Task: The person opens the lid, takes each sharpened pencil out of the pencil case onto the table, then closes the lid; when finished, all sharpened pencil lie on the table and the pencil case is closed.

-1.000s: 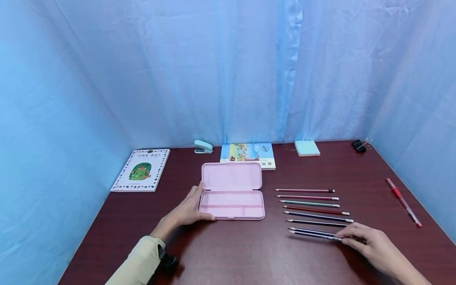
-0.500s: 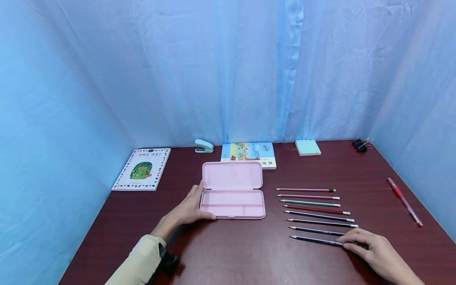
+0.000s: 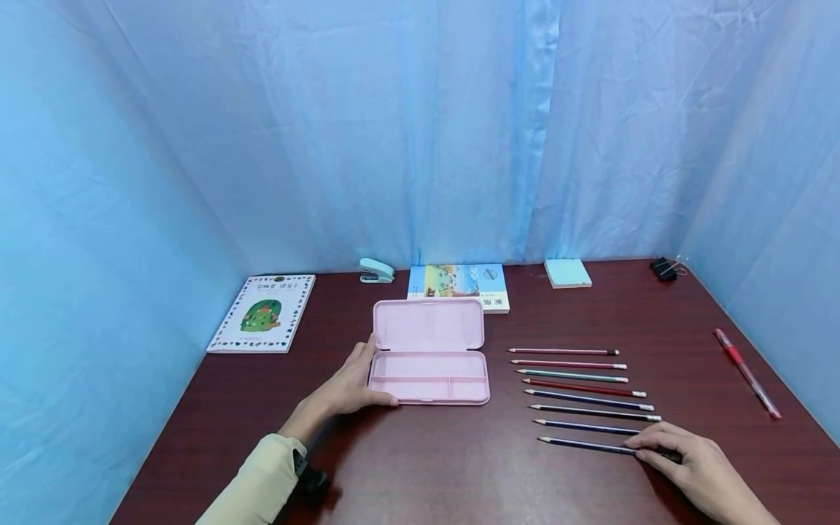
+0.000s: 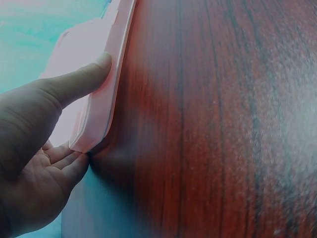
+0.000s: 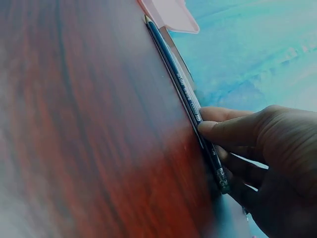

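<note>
My left hand (image 3: 348, 386) holds a pink pencil case (image 3: 429, 379) by its left end. In the left wrist view the thumb lies on the case's front wall and the fingers are at its end. The case stands with its lid (image 3: 429, 324) raised, and its compartments look bare. My right hand (image 3: 682, 463) pinches a dark pencil (image 5: 173, 72) near its eraser end, thumb against the forefinger. That pencil (image 3: 587, 445) lies nearest the front of a row, tip pointing left. Behind it lie another dark pencil (image 3: 580, 426) and several more, including a green one (image 3: 571, 375).
A red pen (image 3: 747, 372) lies at the right edge. Along the back are a stapler (image 3: 376, 270), a book (image 3: 459, 281) behind the case, a sticky-note pad (image 3: 567, 273) and a black binder clip (image 3: 664, 269). A white book (image 3: 262, 313) lies at left.
The pinched pencil has come slightly toward the front, away from the dark pencil behind it, and lies spaced from it at the row's front. My left hand stays on the case.
</note>
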Demonstrator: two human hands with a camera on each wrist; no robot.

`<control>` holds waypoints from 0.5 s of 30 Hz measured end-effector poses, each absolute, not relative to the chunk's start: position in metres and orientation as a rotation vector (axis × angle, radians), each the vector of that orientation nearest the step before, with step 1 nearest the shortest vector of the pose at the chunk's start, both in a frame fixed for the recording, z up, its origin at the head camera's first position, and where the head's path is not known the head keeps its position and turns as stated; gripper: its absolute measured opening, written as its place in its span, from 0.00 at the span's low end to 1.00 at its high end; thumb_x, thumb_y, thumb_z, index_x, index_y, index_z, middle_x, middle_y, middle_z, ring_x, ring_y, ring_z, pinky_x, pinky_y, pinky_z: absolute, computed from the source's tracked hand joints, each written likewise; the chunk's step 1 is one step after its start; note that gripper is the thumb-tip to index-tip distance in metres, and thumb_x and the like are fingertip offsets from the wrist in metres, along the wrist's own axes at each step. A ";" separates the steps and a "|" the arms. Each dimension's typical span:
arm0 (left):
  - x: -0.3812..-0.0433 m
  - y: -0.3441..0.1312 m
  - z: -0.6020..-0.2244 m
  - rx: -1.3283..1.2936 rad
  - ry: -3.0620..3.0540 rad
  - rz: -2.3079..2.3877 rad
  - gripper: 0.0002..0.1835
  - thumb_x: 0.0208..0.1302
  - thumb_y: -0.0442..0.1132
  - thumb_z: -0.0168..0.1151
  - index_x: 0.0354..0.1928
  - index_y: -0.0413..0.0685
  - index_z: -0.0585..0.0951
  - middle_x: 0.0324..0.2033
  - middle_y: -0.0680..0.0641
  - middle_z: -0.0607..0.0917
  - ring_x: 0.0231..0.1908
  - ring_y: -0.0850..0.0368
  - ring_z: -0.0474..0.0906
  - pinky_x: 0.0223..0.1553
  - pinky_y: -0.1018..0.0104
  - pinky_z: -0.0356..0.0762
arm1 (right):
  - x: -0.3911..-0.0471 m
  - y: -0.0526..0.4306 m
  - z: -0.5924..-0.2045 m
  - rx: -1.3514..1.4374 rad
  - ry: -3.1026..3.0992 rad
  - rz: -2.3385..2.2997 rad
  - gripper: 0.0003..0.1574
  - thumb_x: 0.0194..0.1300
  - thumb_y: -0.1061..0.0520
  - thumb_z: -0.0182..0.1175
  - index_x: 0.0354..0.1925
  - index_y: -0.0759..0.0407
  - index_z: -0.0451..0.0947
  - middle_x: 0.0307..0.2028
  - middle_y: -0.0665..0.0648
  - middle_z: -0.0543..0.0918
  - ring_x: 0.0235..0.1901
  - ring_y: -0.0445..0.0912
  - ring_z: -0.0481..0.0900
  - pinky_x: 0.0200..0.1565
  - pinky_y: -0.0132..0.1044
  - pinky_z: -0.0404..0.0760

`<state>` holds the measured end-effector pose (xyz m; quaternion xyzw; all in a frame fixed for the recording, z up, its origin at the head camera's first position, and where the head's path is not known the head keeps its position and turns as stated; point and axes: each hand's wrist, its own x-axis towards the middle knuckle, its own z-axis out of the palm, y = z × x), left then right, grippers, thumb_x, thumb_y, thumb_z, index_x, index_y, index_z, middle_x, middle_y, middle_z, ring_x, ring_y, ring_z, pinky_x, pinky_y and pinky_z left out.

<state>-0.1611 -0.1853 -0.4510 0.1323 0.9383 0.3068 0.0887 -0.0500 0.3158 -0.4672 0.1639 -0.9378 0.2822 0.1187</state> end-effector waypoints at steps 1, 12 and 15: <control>-0.161 -0.185 -0.451 0.394 2.791 0.914 0.68 0.36 0.61 0.74 0.72 0.49 0.40 0.63 0.44 0.58 0.58 0.53 0.59 0.60 0.55 0.60 | -0.050 0.316 -0.466 0.468 -2.753 0.812 0.23 0.45 0.65 0.69 0.33 0.37 0.81 0.34 0.37 0.79 0.35 0.28 0.74 0.34 0.16 0.65; -0.159 -0.185 -0.448 0.373 2.784 0.907 0.67 0.37 0.61 0.74 0.72 0.50 0.39 0.63 0.45 0.58 0.58 0.52 0.59 0.60 0.54 0.59 | -0.077 0.291 -0.427 0.584 -2.660 0.751 0.18 0.49 0.64 0.69 0.35 0.41 0.82 0.35 0.39 0.79 0.31 0.30 0.74 0.30 0.22 0.71; -0.159 -0.185 -0.448 0.378 2.780 0.902 0.67 0.37 0.61 0.73 0.72 0.50 0.39 0.63 0.45 0.58 0.58 0.53 0.59 0.60 0.55 0.59 | -0.096 0.276 -0.412 0.631 -2.660 0.757 0.16 0.52 0.62 0.67 0.36 0.41 0.81 0.36 0.39 0.79 0.32 0.31 0.74 0.31 0.27 0.73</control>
